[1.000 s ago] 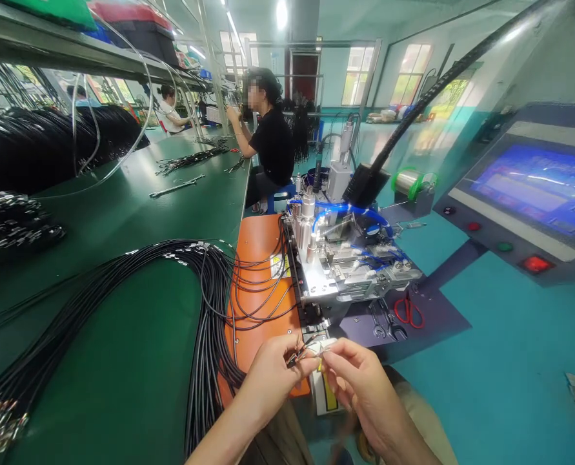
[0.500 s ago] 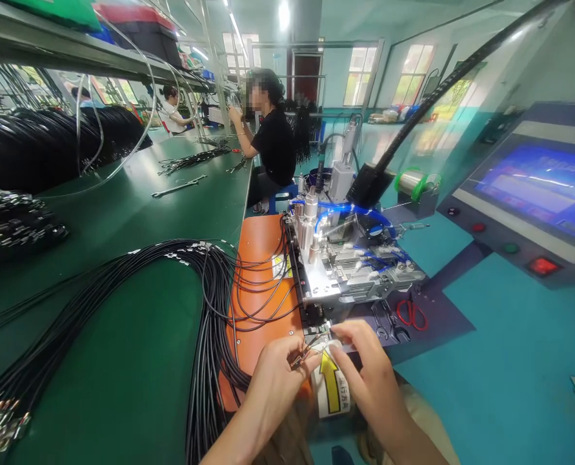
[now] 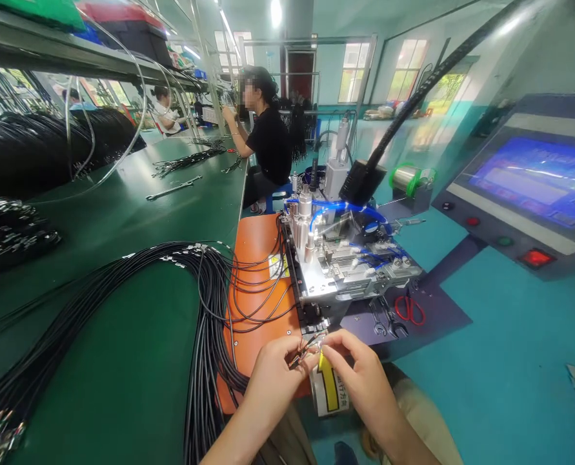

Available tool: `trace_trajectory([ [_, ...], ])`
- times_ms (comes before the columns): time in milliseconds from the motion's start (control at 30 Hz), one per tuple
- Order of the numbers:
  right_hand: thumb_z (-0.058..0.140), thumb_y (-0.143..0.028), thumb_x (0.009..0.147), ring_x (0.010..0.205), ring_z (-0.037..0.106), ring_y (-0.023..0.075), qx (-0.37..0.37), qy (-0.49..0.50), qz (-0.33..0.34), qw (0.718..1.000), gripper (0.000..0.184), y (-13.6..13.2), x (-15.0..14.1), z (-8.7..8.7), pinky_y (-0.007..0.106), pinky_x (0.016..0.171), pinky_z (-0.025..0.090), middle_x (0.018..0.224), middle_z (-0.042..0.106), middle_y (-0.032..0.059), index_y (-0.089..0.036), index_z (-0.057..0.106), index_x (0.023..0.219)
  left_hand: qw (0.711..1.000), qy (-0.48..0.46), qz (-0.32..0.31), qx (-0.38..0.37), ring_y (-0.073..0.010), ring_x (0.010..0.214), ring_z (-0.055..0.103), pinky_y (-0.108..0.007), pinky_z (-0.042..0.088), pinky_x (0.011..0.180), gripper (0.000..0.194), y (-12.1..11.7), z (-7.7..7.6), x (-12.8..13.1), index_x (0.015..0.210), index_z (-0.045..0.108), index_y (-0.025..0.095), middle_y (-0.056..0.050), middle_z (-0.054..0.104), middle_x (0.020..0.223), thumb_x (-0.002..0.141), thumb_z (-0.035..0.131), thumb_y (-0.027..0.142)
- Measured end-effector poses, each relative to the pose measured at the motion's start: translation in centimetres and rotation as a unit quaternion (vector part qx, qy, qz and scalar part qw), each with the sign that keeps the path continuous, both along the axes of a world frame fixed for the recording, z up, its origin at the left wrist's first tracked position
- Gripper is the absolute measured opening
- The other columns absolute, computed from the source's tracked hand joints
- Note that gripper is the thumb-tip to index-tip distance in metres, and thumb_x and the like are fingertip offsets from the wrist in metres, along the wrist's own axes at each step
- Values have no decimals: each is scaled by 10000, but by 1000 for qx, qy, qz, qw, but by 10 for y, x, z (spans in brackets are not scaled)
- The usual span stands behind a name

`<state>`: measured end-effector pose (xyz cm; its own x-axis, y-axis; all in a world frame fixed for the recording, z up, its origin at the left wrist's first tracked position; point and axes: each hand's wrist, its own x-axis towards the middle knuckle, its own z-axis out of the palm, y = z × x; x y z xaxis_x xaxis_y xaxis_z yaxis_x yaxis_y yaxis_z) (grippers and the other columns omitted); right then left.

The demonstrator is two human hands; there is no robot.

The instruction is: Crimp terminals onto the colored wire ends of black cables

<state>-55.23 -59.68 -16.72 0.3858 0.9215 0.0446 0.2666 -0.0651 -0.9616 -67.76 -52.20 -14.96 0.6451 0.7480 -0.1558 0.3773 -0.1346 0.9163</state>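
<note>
Orange plate (image 3: 255, 271) sits left of the crimping machine (image 3: 338, 258), black wire bundle (image 3: 212, 303) draped across it. Just in front of the machine, left hand (image 3: 272, 381) has fingers clamped on fine wire ends (image 3: 302, 352); right hand (image 3: 359, 374) has fingers together at them, contact unclear. Close, steady pinch looks right for wires this fine.

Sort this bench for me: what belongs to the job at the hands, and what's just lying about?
Part of the job:
left hand
right hand
black wire ends
black cable bundle

Seemingly just lying about:
red-handled scissors
wrenches
spanner on the green bench
</note>
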Motion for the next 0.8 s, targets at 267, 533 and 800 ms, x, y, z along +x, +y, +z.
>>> trace_trajectory([
  [267,504,-292,785,693,517,193,-20,14,3,1000,168,-1,2,2,287,647,395,708,573,30,-176,554,673,999,-5,-8,31,-134,622,427,-228,303,558,237,-1,-1,0,678,584,132,7,494,646,759,526,347],
  [533,456,-303,832,646,491,167,-17,-21,11,1000,222,-8,0,6,264,597,386,660,527,7,-188,513,650,996,4,-66,56,-117,563,341,-231,243,528,272,-2,15,-2,559,444,162,37,361,562,796,460,294],
  [800,413,-238,883,741,496,178,78,-124,75,986,196,-11,5,10,289,651,382,757,569,28,-196,548,748,993,0,-95,69,-120,580,363,-227,260,548,275,-3,22,-4,593,469,159,32,379,580,817,474,318],
])
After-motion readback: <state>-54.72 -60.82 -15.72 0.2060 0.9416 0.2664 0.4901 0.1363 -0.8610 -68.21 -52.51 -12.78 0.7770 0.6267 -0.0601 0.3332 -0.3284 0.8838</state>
